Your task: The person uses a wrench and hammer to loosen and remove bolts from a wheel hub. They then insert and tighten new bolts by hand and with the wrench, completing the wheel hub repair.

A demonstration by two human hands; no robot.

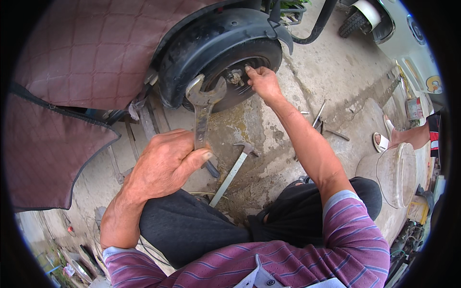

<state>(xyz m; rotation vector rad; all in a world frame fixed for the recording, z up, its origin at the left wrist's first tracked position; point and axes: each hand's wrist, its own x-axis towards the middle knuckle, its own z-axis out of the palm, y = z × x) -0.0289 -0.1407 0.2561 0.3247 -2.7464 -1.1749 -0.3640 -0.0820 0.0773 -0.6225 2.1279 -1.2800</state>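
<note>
My left hand (167,162) is closed around the handle of a large open-end wrench (202,108), its jaws pointing up in front of the wheel. Black rubber forms the tire (268,54), which sits under a black plastic fender (216,39). At the right of the greasy wheel hub (236,77), my right hand (263,81) has thumb and forefinger pinched together at the rim; whether something small is between them cannot be told. A claw hammer (230,176) with a pale handle lies on the concrete between my knees.
Several hand tools (318,118) lie on the ground at right. Beyond them are a lidded plastic bucket (381,172) and another person's sandalled foot (381,140). A quilted maroon cover (90,54) hangs at the left. A pale vehicle (407,46) stands at the upper right.
</note>
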